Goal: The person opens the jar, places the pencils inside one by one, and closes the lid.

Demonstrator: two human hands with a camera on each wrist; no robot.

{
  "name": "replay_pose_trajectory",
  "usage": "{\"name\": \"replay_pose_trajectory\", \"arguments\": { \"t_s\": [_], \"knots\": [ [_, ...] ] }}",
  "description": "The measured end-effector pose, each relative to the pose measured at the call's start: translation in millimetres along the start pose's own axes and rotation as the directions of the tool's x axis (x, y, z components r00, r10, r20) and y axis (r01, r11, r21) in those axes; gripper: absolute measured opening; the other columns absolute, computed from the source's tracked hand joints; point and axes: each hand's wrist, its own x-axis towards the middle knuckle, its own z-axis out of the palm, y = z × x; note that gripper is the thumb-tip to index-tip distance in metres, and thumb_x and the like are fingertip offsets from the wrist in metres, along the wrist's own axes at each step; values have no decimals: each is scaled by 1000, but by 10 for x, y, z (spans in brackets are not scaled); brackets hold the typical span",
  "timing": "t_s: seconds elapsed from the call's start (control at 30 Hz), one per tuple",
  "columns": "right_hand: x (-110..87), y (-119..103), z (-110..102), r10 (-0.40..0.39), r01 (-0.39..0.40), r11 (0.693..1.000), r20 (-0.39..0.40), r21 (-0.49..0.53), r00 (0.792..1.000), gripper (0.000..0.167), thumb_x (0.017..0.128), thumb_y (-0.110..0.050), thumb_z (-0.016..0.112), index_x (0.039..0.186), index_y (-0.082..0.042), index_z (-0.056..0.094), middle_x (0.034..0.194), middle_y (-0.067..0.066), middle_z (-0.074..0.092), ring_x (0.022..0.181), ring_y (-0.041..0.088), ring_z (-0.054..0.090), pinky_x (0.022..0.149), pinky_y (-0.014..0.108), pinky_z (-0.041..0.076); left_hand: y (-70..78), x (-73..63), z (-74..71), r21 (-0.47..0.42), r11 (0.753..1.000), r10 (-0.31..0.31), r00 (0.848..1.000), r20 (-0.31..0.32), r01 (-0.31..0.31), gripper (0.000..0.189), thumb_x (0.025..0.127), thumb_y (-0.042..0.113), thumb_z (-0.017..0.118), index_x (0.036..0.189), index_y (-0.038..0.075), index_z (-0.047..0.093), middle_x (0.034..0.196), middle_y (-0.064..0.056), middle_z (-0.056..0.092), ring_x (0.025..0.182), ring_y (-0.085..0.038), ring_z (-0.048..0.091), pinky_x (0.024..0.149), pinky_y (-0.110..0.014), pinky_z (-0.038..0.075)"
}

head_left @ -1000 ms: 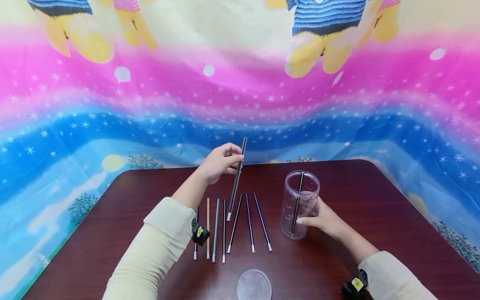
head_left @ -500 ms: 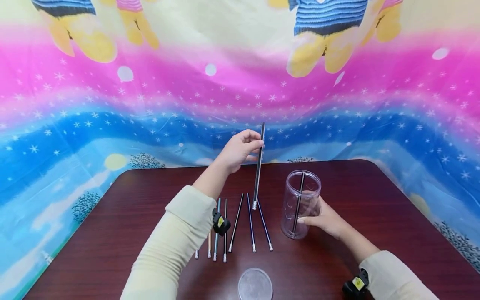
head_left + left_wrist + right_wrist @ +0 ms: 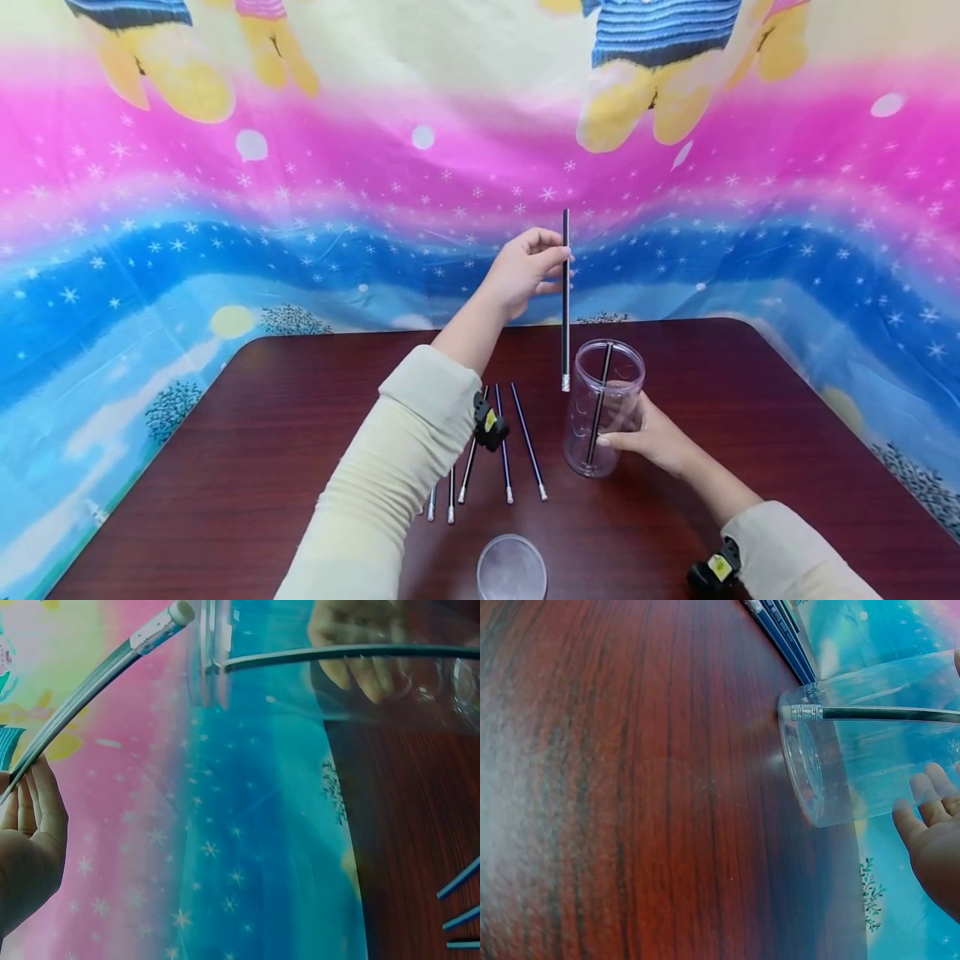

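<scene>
My left hand (image 3: 528, 268) pinches a dark pencil (image 3: 566, 325) near its upper end. The pencil hangs upright, its white eraser end down, just left of and about level with the jar's rim. In the left wrist view the eraser (image 3: 180, 613) is close to the jar's mouth. A clear plastic jar (image 3: 583, 417) stands upright on the table, and my right hand (image 3: 648, 437) grips its right side, thumb in front. Inside the jar leans one dark pencil (image 3: 600, 400); its eraser end (image 3: 802, 712) is at the bottom in the right wrist view.
Several pencils (image 3: 529, 442) lie on the dark wooden table (image 3: 225, 450), partly hidden behind my left forearm. A round clear lid (image 3: 512, 571) lies at the near edge. A printed cloth (image 3: 450, 192) hangs behind the table.
My left hand has moved right and up with its pencil, which has swung from slanted to upright and come close beside the jar. The right hand and jar have stayed in place.
</scene>
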Motion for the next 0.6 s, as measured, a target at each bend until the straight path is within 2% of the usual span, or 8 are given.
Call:
{"name": "replay_pose_trajectory", "arguments": {
  "t_s": [0.03, 0.1, 0.27, 0.37, 0.5, 0.6],
  "knots": [
    [-1, 2, -2, -1, 1, 1000, 1, 0, 1000, 73, 74, -3, 65, 130, 0, 18, 127, 29, 32, 105, 6, 46, 80, 23, 42, 9, 13, 20, -13, 1000, -2, 1000, -6, 2, 15, 86, 7, 52, 100, 1, 50, 88, -8, 55, 79, -23, 58, 67, -32, 50],
    [0, 7, -8, -4, 4, 1000, 4, -2, 1000, 73, 74, -2, 64, 130, 0, 18, 128, 29, 31, 109, 12, 44, 81, 23, 41, 23, 31, 54, -38, 999, 2, 1000, -14, -2, 16, 86, 8, 52, 100, 1, 50, 87, -8, 54, 75, -20, 58, 67, -31, 50],
    [6, 5, -15, -10, 10, 1000, 10, -8, 1000, 73, 74, -1, 64, 130, -1, 17, 129, 28, 31, 115, 35, 34, 82, 25, 40, 39, 89, 108, -54, 998, 16, 999, -40, -18, 15, 86, 9, 52, 99, 2, 51, 88, -7, 55, 72, -18, 58, 66, -30, 50],
    [7, -2, -18, -10, 10, 1000, 11, -14, 1000, 73, 74, -1, 64, 131, -1, 17, 129, 27, 31, 116, 35, 33, 82, 25, 40, 37, 131, 133, -53, 998, 23, 999, -48, -26, 14, 86, 9, 52, 98, 2, 51, 87, -7, 55, 72, -18, 58, 65, -30, 50],
    [1, -9, -21, -1, 2, 999, 6, -34, 1000, 74, 75, -3, 64, 131, -1, 16, 130, 26, 30, 116, 24, 36, 82, 22, 39, 10, 172, 171, -47, 999, 18, 999, -49, -20, 14, 86, 8, 52, 98, 1, 52, 84, -6, 55, 70, -17, 58, 64, -30, 50],
    [3, -4, -20, -3, 3, 999, 12, -36, 1000, 75, 75, -3, 64, 131, -1, 15, 130, 26, 30, 116, 24, 35, 83, 23, 39, -32, 188, 191, -38, 999, 12, 999, -52, -14, 13, 86, 7, 52, 98, 1, 52, 84, -6, 55, 70, -18, 58, 63, -30, 50]
  ]
}}
